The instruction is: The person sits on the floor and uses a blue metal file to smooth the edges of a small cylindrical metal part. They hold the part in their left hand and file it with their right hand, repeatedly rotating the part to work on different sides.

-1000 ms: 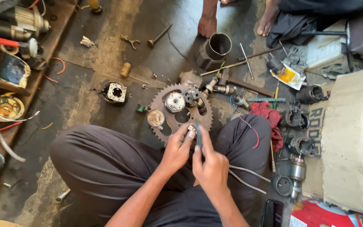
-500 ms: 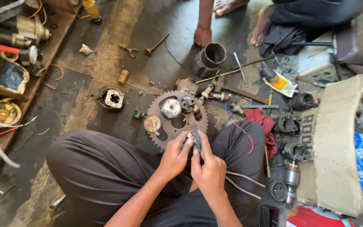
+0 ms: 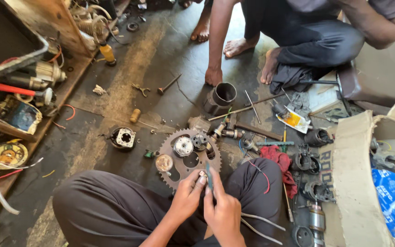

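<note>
Clutter is the real hazard here: going left to right, the left hand (image 3: 187,197) pinches a small pale metal part (image 3: 202,174) at its fingertips, right over the big toothed grey steel sprocket (image 3: 189,157) lying flat on the dark grimy concrete floor (image 3: 161,59). The right hand (image 3: 225,212) is closed around a thin dark-teal flat tool (image 3: 209,176) pressed against that part. If the blade slips it'd likely jab the left fingers, or the tiny part pops loose and vanishes among the scattered bits.

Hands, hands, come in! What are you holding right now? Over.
Left hand pinching a small part. Right hand holding a thin tool against it. Big gear wheel on the floor just ahead, another person's hand beyond.
</note>
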### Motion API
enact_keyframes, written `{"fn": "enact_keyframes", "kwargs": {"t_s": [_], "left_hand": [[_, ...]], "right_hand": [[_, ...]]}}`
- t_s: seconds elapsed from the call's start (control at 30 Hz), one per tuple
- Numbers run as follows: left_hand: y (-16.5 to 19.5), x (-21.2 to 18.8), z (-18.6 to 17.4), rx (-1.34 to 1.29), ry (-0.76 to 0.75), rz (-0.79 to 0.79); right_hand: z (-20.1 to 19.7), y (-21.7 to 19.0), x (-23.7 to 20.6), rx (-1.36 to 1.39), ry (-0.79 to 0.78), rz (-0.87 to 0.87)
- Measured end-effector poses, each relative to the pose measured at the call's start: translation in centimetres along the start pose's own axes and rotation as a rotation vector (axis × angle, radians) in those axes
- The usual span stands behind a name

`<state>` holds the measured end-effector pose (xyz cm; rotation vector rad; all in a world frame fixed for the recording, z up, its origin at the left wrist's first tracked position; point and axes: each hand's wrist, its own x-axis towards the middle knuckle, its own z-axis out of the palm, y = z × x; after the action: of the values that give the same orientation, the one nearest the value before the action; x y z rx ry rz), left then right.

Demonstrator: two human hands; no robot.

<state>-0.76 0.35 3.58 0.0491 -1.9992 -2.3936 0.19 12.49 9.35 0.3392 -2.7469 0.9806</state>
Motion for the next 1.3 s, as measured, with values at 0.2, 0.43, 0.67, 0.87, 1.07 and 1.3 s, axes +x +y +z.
{"fn": "enact_keyframes", "kwargs": {"t_s": [0.2, 0.43, 0.67, 0.87, 1.07, 1.3], "left_hand": [[-0.43, 0.25, -0.19, 0.131, -0.024, -0.073], [-0.49, 0.40, -0.05, 0.079, 0.015, -0.009], [-0.20, 0.08, 0.18, 0.175, 0.002, 0.114], [0.00, -0.08, 0.17, 0.111, -0.024, -0.047], [0.19, 0.04, 0.19, 0.032, -0.023, -0.001], [0.23, -0.42, 0.24, 0.178, -0.043, -0.021]], "right_hand": [[0.01, 0.16, -0.08, -0.020, -0.045, 0.095], [-0.38, 0.35, -0.42, 0.017, -0.017, 0.008], [-0.25, 0.28, 0.04, -0.003, 0.053, -0.007], [-0.29, 0.68, -0.67, -0.029, -0.009, 0.053], [0.05, 0.68, -0.48, 0.049, 0.050, -0.032], [-0.76, 0.65, -0.32, -0.044, -0.100, 0.170]]}}
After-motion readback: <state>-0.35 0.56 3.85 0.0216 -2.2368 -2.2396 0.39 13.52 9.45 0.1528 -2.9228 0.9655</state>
